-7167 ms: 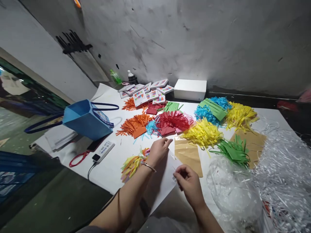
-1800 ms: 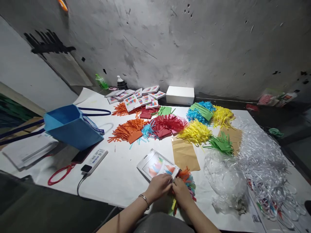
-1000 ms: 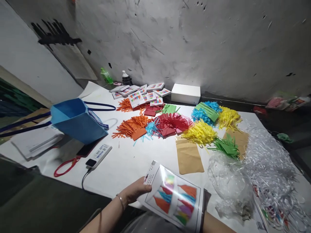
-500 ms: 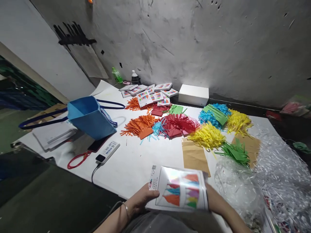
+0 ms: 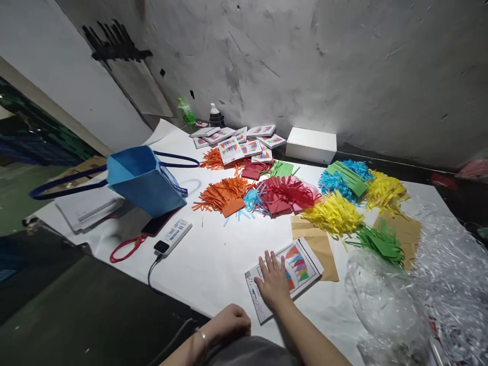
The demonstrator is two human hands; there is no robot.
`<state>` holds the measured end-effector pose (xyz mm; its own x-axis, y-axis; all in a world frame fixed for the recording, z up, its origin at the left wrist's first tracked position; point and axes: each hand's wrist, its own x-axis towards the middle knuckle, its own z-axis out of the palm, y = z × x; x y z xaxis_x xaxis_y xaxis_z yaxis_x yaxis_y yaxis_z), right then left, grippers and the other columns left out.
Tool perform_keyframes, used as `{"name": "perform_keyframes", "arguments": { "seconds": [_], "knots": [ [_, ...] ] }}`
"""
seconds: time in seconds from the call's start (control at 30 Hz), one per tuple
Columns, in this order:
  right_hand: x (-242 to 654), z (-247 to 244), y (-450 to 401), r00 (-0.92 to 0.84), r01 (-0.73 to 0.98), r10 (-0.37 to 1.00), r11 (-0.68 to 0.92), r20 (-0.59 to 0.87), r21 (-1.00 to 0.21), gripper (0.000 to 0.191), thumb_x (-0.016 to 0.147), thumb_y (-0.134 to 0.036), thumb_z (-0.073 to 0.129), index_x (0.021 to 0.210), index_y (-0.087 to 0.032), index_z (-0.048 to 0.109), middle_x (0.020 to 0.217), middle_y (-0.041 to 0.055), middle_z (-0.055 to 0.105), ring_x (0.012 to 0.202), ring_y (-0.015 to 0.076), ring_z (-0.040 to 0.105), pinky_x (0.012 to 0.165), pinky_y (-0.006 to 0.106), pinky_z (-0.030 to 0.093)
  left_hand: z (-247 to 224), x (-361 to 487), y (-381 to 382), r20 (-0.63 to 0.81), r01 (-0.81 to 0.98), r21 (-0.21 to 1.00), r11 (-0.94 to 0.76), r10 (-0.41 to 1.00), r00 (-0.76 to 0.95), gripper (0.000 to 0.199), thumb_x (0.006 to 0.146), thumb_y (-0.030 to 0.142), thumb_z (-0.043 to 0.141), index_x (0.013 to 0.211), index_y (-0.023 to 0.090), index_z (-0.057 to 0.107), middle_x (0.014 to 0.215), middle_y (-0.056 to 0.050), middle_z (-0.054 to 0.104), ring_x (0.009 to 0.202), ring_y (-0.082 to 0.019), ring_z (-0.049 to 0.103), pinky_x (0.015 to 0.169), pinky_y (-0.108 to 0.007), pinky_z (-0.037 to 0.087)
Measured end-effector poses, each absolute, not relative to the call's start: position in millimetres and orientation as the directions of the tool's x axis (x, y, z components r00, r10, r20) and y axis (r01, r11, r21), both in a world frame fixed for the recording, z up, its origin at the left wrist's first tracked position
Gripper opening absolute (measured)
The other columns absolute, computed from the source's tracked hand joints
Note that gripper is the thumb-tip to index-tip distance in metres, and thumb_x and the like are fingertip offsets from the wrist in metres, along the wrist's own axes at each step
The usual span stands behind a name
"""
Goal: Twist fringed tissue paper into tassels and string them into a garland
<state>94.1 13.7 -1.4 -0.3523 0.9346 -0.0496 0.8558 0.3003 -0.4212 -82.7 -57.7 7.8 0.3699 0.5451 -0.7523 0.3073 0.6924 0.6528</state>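
Note:
My right hand (image 5: 273, 284) lies flat, fingers spread, on a thin packet (image 5: 305, 259) with pictures of coloured tassel bunting on its front. The packet rests on the white table near me, tilted, its far right corner over a sheet of brown paper (image 5: 316, 243). To its left, at the table's edge, my left hand (image 5: 234, 321) is curled into a loose fist, apart from the packet; nothing shows in it. Beyond lie fringed paper bundles: orange (image 5: 224, 197), red (image 5: 280, 195), yellow (image 5: 335, 216) and green (image 5: 381, 243).
Similar packets (image 5: 249, 147) are heaped at the back beside a white box (image 5: 310, 145). On the left stand a blue bag (image 5: 145, 178), a phone (image 5: 158, 223) with a red strap, and a white device (image 5: 173, 239) on a cable. Clear plastic bags (image 5: 385, 295) fill the right side.
The packet has gone from both hands down onto the table, turned at an angle. My left hand has let go and closed; my right hand now presses on top of the packet.

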Motion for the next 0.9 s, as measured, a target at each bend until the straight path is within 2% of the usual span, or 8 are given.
{"name": "perform_keyframes", "arguments": {
  "seconds": [0.1,0.17,0.23,0.3,0.43,0.57,0.7,0.9],
  "knots": [
    [100,-6,12,-0.365,0.865,0.929,0.312,-0.067,-0.394,0.061,0.092,-0.048,0.042,0.147,-0.027,0.026,0.157,0.0057,0.008,0.144,0.0274,0.004,0.112,0.058,-0.005,2,-102,-51,-0.695,0.230,0.716,0.659,0.705,0.142,0.042,0.070,0.056,0.059,0.072,0.014,0.064,0.064,-0.006,0.066,0.059,-0.019,0.062,0.056,-0.030,0.047],
    [100,-7,11,-0.366,0.866,0.929,0.317,-0.059,-0.387,0.063,0.091,-0.048,0.044,0.147,-0.027,0.025,0.157,0.0058,0.007,0.144,0.0277,0.002,0.112,0.058,-0.005,3,-98,-35,-0.551,0.252,0.807,0.534,0.835,-0.007,0.041,0.076,0.053,0.053,0.088,0.015,0.062,0.083,-0.009,0.069,0.075,-0.022,0.065,0.065,-0.032,0.050],
    [99,-8,11,-0.366,0.861,0.930,0.326,-0.033,-0.390,0.063,0.091,-0.047,0.045,0.148,-0.028,0.025,0.157,0.0052,0.007,0.144,0.0274,0.002,0.112,0.058,-0.004,5,-83,-10,-0.345,0.388,0.859,0.333,0.938,-0.042,0.036,0.082,0.044,0.049,0.102,0.017,0.060,0.106,-0.011,0.066,0.098,-0.023,0.062,0.082,-0.035,0.049],
    [100,-11,13,-0.371,0.846,0.929,0.337,-0.002,-0.414,0.061,0.092,-0.043,0.045,0.147,-0.027,0.025,0.157,0.0046,0.008,0.144,0.0264,0.004,0.113,0.056,-0.001,6,-62,15,-0.202,0.544,0.824,0.155,0.979,0.027,0.032,0.086,0.035,0.044,0.108,0.018,0.058,0.117,-0.012,0.061,0.112,-0.023,0.055,0.096,-0.038,0.042],
    [103,-22,22,-0.252,0.849,0.967,0.236,0.031,-0.473,0.049,0.094,-0.028,0.038,0.143,-0.021,0.037,0.154,0.0066,0.025,0.142,0.0214,0.019,0.115,0.047,0.016,0,-27,45,-0.223,0.610,0.782,0.126,0.971,0.085,0.027,0.085,0.020,0.045,0.107,0.016,0.059,0.106,-0.011,0.064,0.105,-0.023,0.057,0.096,-0.039,0.039],
    [101,-29,28,-0.039,0.879,0.997,0.068,0.071,-0.472,0.047,0.094,-0.018,0.032,0.140,-0.009,0.039,0.152,0.0168,0.026,0.142,0.0270,0.019,0.113,0.055,0.017,-8,-18,29,-0.306,0.644,0.752,0.139,0.939,0.155,0.022,0.083,0.013,0.046,0.097,0.013,0.062,0.097,-0.012,0.067,0.093,-0.021,0.061,0.086,-0.032,0.043],
    [96,-33,22,-0.035,0.857,0.992,0.091,0.119,-0.507,0.040,0.092,-0.023,0.044,0.130,-0.014,0.052,0.147,0.0119,0.039,0.140,0.0238,0.026,0.116,0.049,0.012,-8,-18,-3,-0.355,0.667,0.733,0.133,0.911,0.209,0.022,0.079,0.010,0.046,0.092,0.014,0.063,0.096,-0.011,0.067,0.091,-0.021,0.061,0.082,-0.030,0.043],
    [101,-34,20,0.003,0.785,0.974,0.137,0.225,-0.604,0.041,0.090,-0.031,0.049,0.127,-0.013,0.053,0.147,0.0136,0.039,0.138,0.0242,0.030,0.114,0.047,0.023,-9,-18,-7,-0.379,0.707,0.696,0.126,0.901,0.213,0.021,0.073,0.009,0.051,0.091,0.015,0.060,0.089,-0.007,0.063,0.083,-0.020,0.057,0.075,-0.029,0.041]
  ]
}}
